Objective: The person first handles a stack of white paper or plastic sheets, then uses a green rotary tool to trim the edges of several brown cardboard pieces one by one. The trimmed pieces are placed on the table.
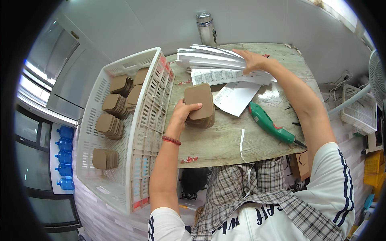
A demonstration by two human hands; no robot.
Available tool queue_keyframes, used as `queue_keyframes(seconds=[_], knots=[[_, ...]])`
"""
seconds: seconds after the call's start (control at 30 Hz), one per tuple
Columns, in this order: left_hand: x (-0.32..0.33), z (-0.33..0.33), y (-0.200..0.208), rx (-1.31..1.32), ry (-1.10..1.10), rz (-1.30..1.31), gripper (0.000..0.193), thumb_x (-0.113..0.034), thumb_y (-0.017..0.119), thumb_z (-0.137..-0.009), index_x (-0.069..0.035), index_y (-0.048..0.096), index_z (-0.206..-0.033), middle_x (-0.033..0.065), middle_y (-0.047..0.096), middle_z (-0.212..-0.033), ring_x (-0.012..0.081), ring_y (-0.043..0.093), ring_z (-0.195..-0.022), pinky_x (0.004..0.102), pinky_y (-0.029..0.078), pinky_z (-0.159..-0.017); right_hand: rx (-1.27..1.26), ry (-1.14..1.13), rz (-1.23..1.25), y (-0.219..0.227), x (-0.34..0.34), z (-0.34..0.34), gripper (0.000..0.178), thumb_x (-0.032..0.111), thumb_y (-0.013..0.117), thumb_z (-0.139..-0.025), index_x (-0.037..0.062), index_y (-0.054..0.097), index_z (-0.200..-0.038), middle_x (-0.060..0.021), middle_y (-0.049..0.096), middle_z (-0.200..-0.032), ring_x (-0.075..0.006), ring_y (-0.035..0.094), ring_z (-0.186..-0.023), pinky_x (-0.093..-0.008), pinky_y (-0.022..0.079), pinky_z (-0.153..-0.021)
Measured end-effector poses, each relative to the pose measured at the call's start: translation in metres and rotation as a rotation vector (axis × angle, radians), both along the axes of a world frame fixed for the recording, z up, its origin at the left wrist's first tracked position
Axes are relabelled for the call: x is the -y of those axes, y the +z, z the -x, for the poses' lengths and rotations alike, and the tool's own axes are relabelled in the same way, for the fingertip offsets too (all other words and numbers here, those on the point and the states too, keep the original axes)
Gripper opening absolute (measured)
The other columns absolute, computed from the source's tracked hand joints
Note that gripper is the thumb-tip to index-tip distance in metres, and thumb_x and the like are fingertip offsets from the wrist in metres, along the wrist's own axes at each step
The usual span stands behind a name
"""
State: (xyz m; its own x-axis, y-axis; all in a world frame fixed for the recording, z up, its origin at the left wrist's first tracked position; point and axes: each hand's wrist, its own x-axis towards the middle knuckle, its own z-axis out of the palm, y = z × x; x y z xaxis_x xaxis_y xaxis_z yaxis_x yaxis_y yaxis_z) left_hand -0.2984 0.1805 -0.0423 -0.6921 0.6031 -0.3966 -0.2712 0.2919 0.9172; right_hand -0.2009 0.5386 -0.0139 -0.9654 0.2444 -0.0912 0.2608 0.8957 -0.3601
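Note:
My left hand [182, 114] is closed around a stack of brown rounded-square pads [198, 96] at the table's left side, its thumb lying across the top pad. Toward the far edge, my right hand [255, 62] grips the right end of a thick pile of printed paper sheets [215, 60]; its fingers are partly hidden by the paper. One loose white sheet [237, 98] lies between the pile and a green corded power tool [270, 122]. To the left, a white plastic crate [146, 100] holds several more stacks of brown pads [110, 125].
A steel flask [206, 29] stands behind the pale wooden table [225, 144] against the wall. A white strap [242, 144] hangs over the front edge. Blue water bottles [64, 156] line the far left, and a fan [378, 76] stands on the right.

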Motion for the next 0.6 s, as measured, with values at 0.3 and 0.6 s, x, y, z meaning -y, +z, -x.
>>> queue_keyframes(seconds=[0.3,0.6], knots=[[0.046,0.004,0.006,-0.027,-0.054,0.028,0.071,-0.013,0.081,-0.070,0.004,0.048,-0.131,0.0158,0.061,-0.121,0.0245,0.059,-0.111,0.0341,0.043,-0.099,-0.074,0.033,-0.221,-0.015,0.043,-0.012,0.100,0.026,0.070,-0.065,0.0148,0.024,-0.153,-0.0255,0.043,-0.136,-0.0410,0.051,-0.116,-0.0450,0.046,-0.099],[0.102,0.003,0.005,0.001,-0.037,-0.015,0.075,-0.010,0.081,-0.068,0.000,0.049,-0.135,0.0108,0.060,-0.123,0.0233,0.057,-0.114,0.0333,0.043,-0.101,-0.108,-0.129,-0.092,-0.012,0.023,0.016,0.086,0.034,0.073,-0.066,0.0073,0.041,-0.142,-0.0228,0.051,-0.129,-0.0377,0.059,-0.111,-0.0429,0.051,-0.091]])
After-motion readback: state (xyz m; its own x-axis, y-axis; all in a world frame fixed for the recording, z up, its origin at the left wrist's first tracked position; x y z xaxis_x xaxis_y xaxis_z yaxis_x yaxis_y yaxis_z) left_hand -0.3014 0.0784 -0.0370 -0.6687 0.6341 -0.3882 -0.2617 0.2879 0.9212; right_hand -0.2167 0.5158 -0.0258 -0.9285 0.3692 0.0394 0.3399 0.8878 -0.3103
